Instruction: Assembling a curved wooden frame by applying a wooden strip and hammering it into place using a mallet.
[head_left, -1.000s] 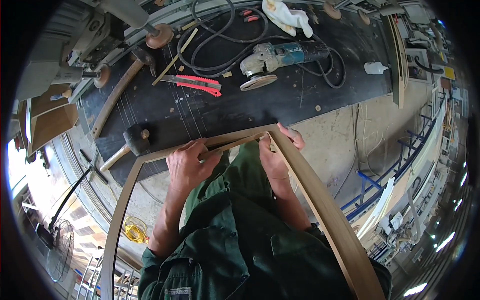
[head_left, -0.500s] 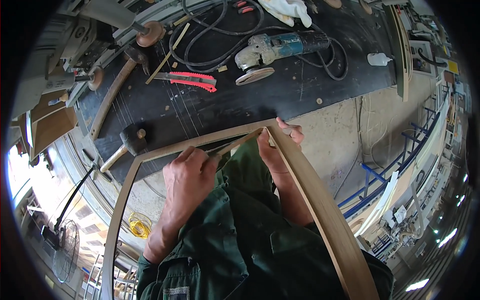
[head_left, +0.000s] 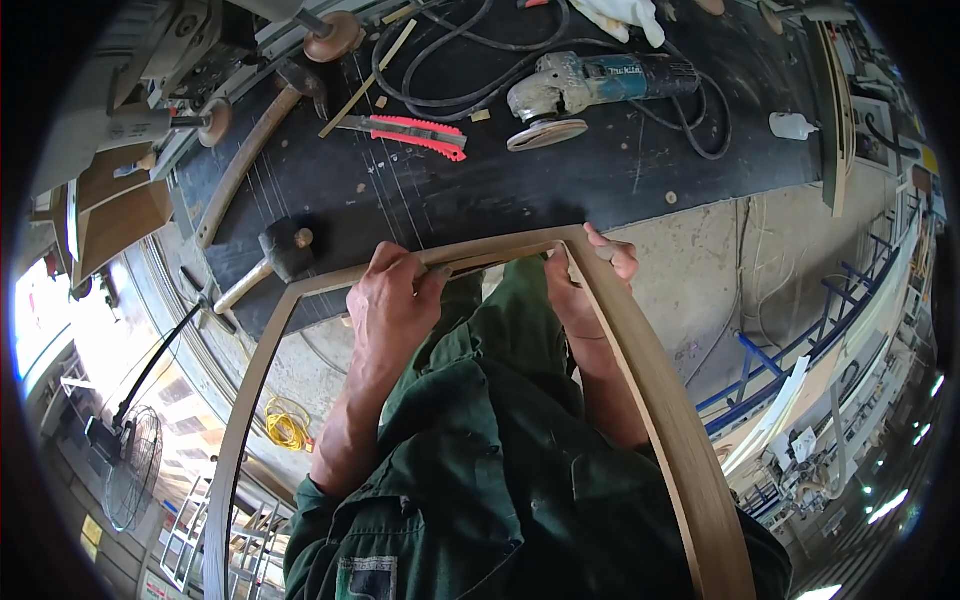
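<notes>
A light wooden frame (head_left: 655, 400) surrounds my body, its far rail lying along the near edge of the black bench. My left hand (head_left: 398, 300) is closed at that far rail, pinching one end of a thin wooden strip (head_left: 508, 257). The strip runs along the rail's inner side toward the far right corner. There my right hand (head_left: 592, 280) wraps round the frame from below, fingers outside and thumb inside at the strip's other end. Whether the strip touches the rail along its whole length, I cannot tell.
On the black bench (head_left: 450, 195) lie an angle grinder (head_left: 600, 85) with its cable, a red utility knife (head_left: 415, 135), a hammer (head_left: 255, 150), a mallet (head_left: 285, 250) and a white bottle (head_left: 792, 126). A fan (head_left: 135, 465) stands at left; blue metal racking (head_left: 800, 335) is at right.
My left hand has moved forward to the far rail, bringing its end of the strip up along the rail's inner side. My right hand keeps its hold at the corner. The view has shifted slightly.
</notes>
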